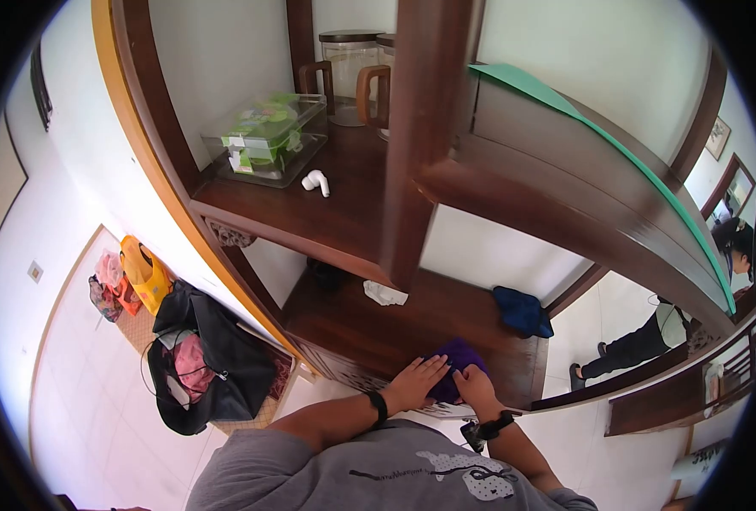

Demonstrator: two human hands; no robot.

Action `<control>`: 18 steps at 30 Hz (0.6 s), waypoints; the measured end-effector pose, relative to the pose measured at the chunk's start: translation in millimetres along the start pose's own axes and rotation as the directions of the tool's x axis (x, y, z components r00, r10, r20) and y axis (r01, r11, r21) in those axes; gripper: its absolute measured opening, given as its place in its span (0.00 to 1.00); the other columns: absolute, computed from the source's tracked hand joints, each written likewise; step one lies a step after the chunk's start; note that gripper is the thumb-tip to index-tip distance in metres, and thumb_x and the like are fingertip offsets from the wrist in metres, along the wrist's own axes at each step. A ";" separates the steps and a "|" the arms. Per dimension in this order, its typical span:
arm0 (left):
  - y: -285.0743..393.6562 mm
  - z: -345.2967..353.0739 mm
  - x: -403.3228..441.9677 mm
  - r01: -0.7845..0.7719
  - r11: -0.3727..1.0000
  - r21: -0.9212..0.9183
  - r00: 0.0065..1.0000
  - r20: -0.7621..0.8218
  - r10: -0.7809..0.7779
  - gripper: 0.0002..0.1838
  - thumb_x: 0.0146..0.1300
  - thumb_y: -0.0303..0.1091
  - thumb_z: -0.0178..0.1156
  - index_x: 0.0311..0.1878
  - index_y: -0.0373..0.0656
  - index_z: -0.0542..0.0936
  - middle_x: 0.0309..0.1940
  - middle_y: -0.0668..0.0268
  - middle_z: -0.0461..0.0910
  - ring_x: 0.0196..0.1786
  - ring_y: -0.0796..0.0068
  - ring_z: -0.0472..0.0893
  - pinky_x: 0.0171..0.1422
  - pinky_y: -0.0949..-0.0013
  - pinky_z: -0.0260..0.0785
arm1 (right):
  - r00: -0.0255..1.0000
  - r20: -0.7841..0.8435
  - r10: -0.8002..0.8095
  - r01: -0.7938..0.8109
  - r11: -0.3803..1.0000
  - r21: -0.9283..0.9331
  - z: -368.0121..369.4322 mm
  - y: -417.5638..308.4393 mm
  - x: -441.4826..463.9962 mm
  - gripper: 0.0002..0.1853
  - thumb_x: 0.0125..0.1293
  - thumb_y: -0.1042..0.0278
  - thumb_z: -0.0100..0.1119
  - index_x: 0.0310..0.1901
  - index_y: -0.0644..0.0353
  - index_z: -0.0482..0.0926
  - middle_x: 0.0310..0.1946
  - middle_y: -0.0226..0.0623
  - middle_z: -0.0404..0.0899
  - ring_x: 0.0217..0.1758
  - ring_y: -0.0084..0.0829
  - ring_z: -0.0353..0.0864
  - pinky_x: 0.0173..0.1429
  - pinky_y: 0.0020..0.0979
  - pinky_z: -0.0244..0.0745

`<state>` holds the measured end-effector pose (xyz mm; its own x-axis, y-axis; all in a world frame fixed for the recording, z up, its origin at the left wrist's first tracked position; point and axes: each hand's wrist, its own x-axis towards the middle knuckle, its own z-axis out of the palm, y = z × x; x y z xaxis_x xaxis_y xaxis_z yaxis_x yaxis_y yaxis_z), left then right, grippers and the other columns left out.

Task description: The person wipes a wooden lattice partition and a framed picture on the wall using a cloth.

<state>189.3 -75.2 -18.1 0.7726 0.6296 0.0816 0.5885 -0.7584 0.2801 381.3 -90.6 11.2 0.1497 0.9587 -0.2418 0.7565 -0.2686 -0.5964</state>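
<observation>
A purple cloth (456,351) lies at the front edge of the lower dark wooden shelf (378,328). My left hand (418,381) rests on its left side, fingers stretched out flat. On the cloth's right side is my right hand (475,383), its fingers curled and pressed onto the fabric. Behind the hands on the same shelf are a crumpled white tissue or wrapper (385,293) and a folded dark blue cloth (523,312).
Above, a shelf holds a clear box with green packets (265,140), a white earbud-like item (316,182) and a glass jar (350,72). A wooden post (425,111) stands centrally. Bags (216,349) lie left on the floor. Another person (650,336) is at right.
</observation>
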 end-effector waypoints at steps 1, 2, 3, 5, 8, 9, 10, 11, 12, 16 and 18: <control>-6.5 -2.2 -3.0 -0.007 1.000 0.012 1.000 0.001 0.007 0.47 0.51 0.51 0.65 0.70 0.40 0.56 0.73 0.56 0.50 0.74 0.61 0.53 0.74 0.54 0.46 | 0.999 0.024 0.022 -0.023 0.999 0.031 2.1 -7.5 0.2 0.18 0.61 0.54 0.58 0.27 0.64 0.71 0.20 0.49 0.76 0.23 0.45 0.81 0.31 0.42 0.74; -13.6 -3.8 -5.3 -0.014 1.000 0.025 1.000 0.002 0.014 0.47 0.51 0.51 0.65 0.70 0.41 0.56 0.73 0.56 0.50 0.74 0.61 0.53 0.74 0.54 0.46 | 0.998 0.049 0.042 -0.045 0.997 0.061 4.2 -14.1 1.2 0.18 0.61 0.55 0.58 0.27 0.64 0.71 0.20 0.50 0.76 0.23 0.46 0.81 0.31 0.42 0.74; -20.4 -5.6 -7.8 -0.021 0.999 0.037 1.000 0.004 0.021 0.47 0.51 0.51 0.65 0.70 0.41 0.56 0.73 0.57 0.50 0.74 0.61 0.53 0.74 0.53 0.46 | 0.995 0.075 0.062 -0.069 0.993 0.092 6.5 -20.8 2.0 0.18 0.62 0.55 0.57 0.28 0.64 0.71 0.20 0.50 0.76 0.23 0.46 0.81 0.31 0.42 0.74; -33.7 -10.8 -11.8 -0.030 0.999 0.044 0.999 0.026 0.029 0.48 0.51 0.51 0.65 0.71 0.42 0.56 0.73 0.57 0.50 0.74 0.62 0.53 0.74 0.52 0.46 | 0.996 0.079 0.027 -0.035 0.994 0.106 9.5 -36.0 3.1 0.17 0.63 0.56 0.57 0.28 0.64 0.71 0.20 0.50 0.76 0.22 0.45 0.81 0.30 0.41 0.74; -52.9 -23.6 -17.4 -0.061 0.996 0.068 0.997 0.054 0.058 0.48 0.51 0.53 0.65 0.71 0.42 0.56 0.74 0.58 0.49 0.75 0.62 0.51 0.74 0.50 0.46 | 0.997 0.076 -0.017 0.011 0.997 0.079 21.2 -46.0 12.5 0.17 0.63 0.57 0.56 0.30 0.65 0.72 0.19 0.49 0.76 0.20 0.43 0.81 0.29 0.39 0.75; -58.3 -27.8 -19.1 -0.076 0.994 0.075 0.995 0.065 0.071 0.48 0.51 0.53 0.65 0.71 0.42 0.57 0.74 0.58 0.49 0.75 0.63 0.51 0.73 0.49 0.46 | 0.997 0.076 -0.027 0.022 0.998 0.061 26.9 -46.6 15.9 0.17 0.64 0.57 0.56 0.30 0.66 0.72 0.19 0.49 0.76 0.20 0.43 0.81 0.28 0.39 0.75; -63.5 -30.6 -20.2 -0.084 0.994 0.066 0.994 0.071 0.079 0.48 0.50 0.54 0.65 0.71 0.42 0.57 0.74 0.58 0.49 0.75 0.63 0.51 0.73 0.48 0.46 | 0.996 0.085 -0.012 0.007 0.998 0.065 31.5 -48.1 18.2 0.17 0.64 0.57 0.55 0.30 0.66 0.72 0.19 0.49 0.76 0.19 0.42 0.81 0.27 0.38 0.75; -68.1 -33.3 -20.4 -0.092 0.994 0.058 0.993 0.075 0.088 0.48 0.50 0.54 0.65 0.71 0.42 0.57 0.74 0.58 0.49 0.75 0.63 0.50 0.73 0.47 0.46 | 0.996 0.094 0.002 -0.008 0.998 0.068 34.6 -49.9 20.8 0.17 0.64 0.57 0.55 0.30 0.67 0.72 0.19 0.49 0.76 0.18 0.41 0.81 0.27 0.38 0.75; -71.8 -34.8 -20.8 -0.100 0.994 0.050 0.992 0.079 0.096 0.48 0.50 0.55 0.65 0.71 0.43 0.57 0.74 0.58 0.49 0.75 0.63 0.50 0.73 0.47 0.46 | 0.995 0.101 0.015 -0.022 0.997 0.071 37.0 -51.4 22.8 0.17 0.65 0.58 0.55 0.31 0.67 0.72 0.19 0.49 0.76 0.18 0.41 0.81 0.26 0.38 0.75; -84.5 -37.5 -20.4 -0.141 0.990 0.012 0.989 0.046 0.140 0.49 0.50 0.56 0.64 0.71 0.42 0.57 0.74 0.57 0.48 0.74 0.62 0.52 0.73 0.46 0.45 | 0.992 0.119 0.036 -0.052 0.989 0.141 43.7 -53.1 30.9 0.17 0.66 0.59 0.53 0.30 0.68 0.71 0.19 0.47 0.77 0.17 0.38 0.81 0.24 0.36 0.75; -85.4 -34.9 -20.8 -0.154 0.988 -0.001 0.988 0.024 0.154 0.49 0.50 0.57 0.64 0.70 0.41 0.57 0.74 0.57 0.48 0.73 0.60 0.54 0.72 0.47 0.46 | 0.994 0.096 0.042 -0.054 0.990 0.131 48.6 -50.5 32.0 0.16 0.66 0.60 0.53 0.30 0.68 0.71 0.19 0.46 0.77 0.17 0.38 0.81 0.23 0.36 0.75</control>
<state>114.6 -17.7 -10.3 0.8597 0.5008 0.1006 0.4620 -0.8463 0.2654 317.0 -51.0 -3.6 0.1193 0.9332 -0.3389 0.6569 -0.3302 -0.6778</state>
